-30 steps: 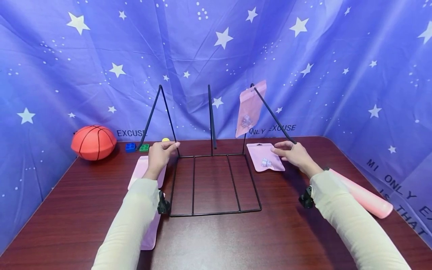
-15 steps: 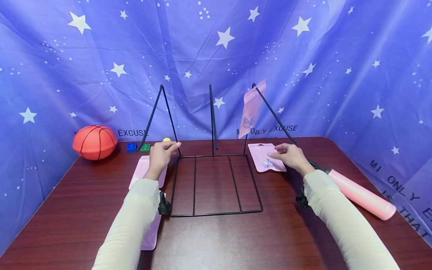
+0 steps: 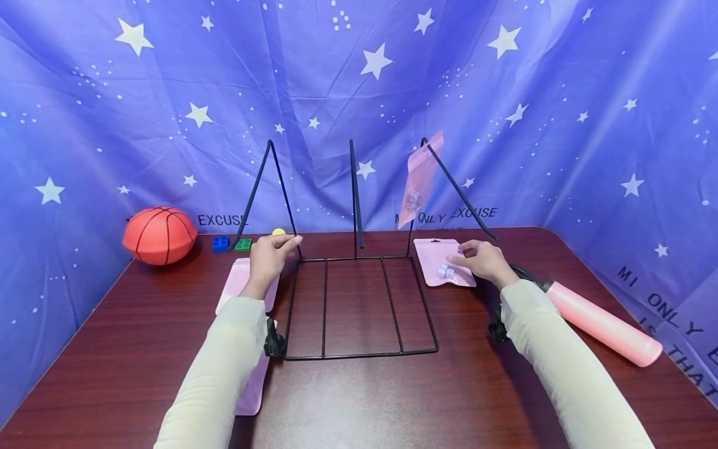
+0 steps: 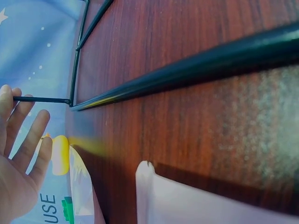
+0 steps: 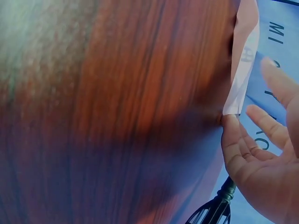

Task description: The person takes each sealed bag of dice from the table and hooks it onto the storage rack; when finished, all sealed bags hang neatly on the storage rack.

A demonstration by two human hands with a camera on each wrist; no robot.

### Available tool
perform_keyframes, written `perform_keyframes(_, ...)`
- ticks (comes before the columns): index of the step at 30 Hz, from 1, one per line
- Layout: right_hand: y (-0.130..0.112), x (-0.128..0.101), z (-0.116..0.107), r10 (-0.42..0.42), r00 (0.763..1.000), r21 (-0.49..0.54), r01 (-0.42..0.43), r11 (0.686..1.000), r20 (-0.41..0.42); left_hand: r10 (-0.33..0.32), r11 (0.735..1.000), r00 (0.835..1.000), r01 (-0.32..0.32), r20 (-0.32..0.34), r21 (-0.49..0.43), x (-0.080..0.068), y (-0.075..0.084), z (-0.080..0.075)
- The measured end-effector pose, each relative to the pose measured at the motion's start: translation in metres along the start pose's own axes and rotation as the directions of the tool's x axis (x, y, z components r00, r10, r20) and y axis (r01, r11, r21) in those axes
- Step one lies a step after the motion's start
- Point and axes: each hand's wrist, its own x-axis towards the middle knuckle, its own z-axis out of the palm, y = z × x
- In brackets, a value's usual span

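A black wire rack (image 3: 361,355) with three tall hooked arms stands mid-table. My left hand (image 3: 266,265) pinches its left upright between thumb and index finger, the other fingers spread in the left wrist view. Over the right hooked arm hangs a pink pouch (image 3: 422,171) with small clear pieces inside. Another pink pouch (image 3: 432,252), also with clear pieces, lies flat right of the rack. My right hand (image 3: 487,260) is at that pouch's right side, thumb and fingers apart; in the right wrist view, a few fingertips (image 5: 230,122) seem to touch its edge.
More pink pouches (image 3: 231,287) lie left of the rack, partly under my left arm. Behind are a blue block (image 3: 220,243), a green block (image 3: 243,243), a yellow object (image 3: 278,232) and an orange ball (image 3: 159,236). A pink cylinder (image 3: 606,324) with a black end lies at right.
My right hand has come away from the tip of the right hooked arm and moved left over the flat pouch. The hanging pouch has swung slightly. My left hand keeps its pinch.
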Motion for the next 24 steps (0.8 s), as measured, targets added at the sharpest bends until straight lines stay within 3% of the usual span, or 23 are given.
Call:
perform_keyframes(11,-0.0003,0.0039,0.0034,0.073,0.997,0.066,-0.072,0.995,-0.020,-0.006,1.000,1.000,0.006,0.011,0.003,-0.0007,0.0017,-0.0005)
perform_keyframes(24,-0.0014,0.0030,0.0021,0.134,0.991,0.125,-0.136,0.983,0.024,0.005,1.000,1.000,-0.005,-0.001,0.007,-0.0020,0.0025,0.0001)
